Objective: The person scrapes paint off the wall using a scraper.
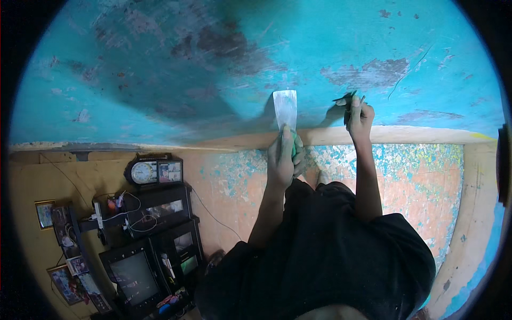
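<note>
My left hand (284, 159) is closed round the green handle of a paint scraper (286, 106). Its flat, whitish metal blade points up at the turquoise wall (330, 32); whether the edge touches the wall I cannot tell. To the right, my right hand (359, 121) is raised close to the wall, fingers pinched together. Small dark, thin pieces (348, 100) stick out from between those fingers, too shadowed to name. Above it, a grey patch (368, 73) shows where paint is gone. Another bare, darker patch (221, 42) lies farther left, partly in shadow.
Turquoise and pale paint flakes (394, 165) litter the tiled floor below the wall. A black cabinet (165, 205) at the left holds a television (133, 274), with a clock (143, 173) on top. A thin cable (216, 216) trails from it. A pale side wall (474, 197) stands at the right.
</note>
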The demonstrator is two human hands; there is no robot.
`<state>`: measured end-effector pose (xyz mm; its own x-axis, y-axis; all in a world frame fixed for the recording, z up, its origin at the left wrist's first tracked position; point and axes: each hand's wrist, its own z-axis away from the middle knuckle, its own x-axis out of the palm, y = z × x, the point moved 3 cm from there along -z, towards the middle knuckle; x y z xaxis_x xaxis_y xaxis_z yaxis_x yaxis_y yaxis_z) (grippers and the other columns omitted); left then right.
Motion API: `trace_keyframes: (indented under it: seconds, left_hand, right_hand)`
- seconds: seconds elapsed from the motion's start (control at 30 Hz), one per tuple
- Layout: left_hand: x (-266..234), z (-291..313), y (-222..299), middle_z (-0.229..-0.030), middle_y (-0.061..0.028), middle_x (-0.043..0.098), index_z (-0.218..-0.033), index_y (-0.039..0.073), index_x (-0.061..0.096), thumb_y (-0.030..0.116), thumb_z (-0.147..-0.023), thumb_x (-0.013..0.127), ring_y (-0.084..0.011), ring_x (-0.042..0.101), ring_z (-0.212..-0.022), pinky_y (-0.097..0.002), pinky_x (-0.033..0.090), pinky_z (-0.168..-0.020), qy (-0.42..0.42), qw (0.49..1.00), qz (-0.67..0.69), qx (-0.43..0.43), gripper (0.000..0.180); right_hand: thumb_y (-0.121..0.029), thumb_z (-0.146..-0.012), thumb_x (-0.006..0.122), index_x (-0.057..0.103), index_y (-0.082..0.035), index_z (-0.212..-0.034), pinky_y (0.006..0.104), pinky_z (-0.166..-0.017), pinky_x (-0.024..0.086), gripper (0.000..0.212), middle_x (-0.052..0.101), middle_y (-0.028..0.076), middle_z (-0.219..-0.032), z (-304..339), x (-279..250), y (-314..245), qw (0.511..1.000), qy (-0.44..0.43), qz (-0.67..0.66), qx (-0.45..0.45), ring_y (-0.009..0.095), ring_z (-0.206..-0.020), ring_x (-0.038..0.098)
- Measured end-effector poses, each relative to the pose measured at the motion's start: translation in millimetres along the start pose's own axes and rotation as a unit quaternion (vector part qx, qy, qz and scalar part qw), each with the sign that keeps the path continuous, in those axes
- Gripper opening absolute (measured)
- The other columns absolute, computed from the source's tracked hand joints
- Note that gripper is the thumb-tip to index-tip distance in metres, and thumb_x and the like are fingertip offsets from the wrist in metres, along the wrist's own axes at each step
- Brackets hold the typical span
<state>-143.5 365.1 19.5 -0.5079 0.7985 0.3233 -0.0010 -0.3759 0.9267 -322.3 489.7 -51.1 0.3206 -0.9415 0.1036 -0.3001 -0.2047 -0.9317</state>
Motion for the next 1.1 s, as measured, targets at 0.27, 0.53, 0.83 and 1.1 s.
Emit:
trace_keyframes:
  seconds: [0.27,0.53,0.83,1.1]
  left_hand:
    - [-2,0,-2,-0.053,0.0043,0.036,-0.086,0.009,0.050,0.042,-0.104,0.036,-0.0034,0.029,-0.038,-0.0204,0.023,-0.035,0.013,1.000,0.009,-0.007,0.041]
    - [1,0,-3,-0.053,0.0048,0.037,-0.086,0.009,0.050,0.043,-0.104,0.035,-0.0027,0.029,-0.038,-0.0199,0.024,-0.036,0.021,1.000,-0.013,0.015,0.041]
    - [-4,-1,-10,-0.053,0.0044,0.037,-0.085,0.009,0.051,0.042,-0.104,0.035,-0.0033,0.029,-0.038,-0.0204,0.024,-0.035,0.022,1.000,0.002,-0.005,0.042]
    - [-2,-2,-11,-0.052,0.0038,0.037,-0.085,0.008,0.051,0.043,-0.104,0.035,-0.0037,0.029,-0.037,-0.0209,0.023,-0.035,0.036,0.999,0.004,-0.007,0.043]
  right_hand:
    - [-0.029,-0.101,0.050,0.072,0.000,-0.084,0.0255,-0.045,0.029,0.040,0.043,-0.004,-0.050,-4,-1,-1,1.000,0.004,0.000,0.002,0.004,-0.048,0.038]
    - [-0.030,-0.102,0.049,0.072,0.000,-0.084,0.0250,-0.045,0.027,0.042,0.040,-0.005,-0.050,-2,0,-6,1.000,0.004,-0.003,0.015,0.004,-0.047,0.038]
    - [-0.032,-0.102,0.048,0.073,-0.001,-0.085,0.0251,-0.046,0.027,0.043,0.042,-0.005,-0.050,-3,0,-9,1.000,-0.013,0.007,0.013,0.004,-0.048,0.038]
    - [-0.032,-0.102,0.048,0.073,-0.001,-0.085,0.0248,-0.046,0.027,0.043,0.042,-0.005,-0.051,-4,-1,-11,1.000,-0.020,0.000,0.016,0.004,-0.049,0.039]
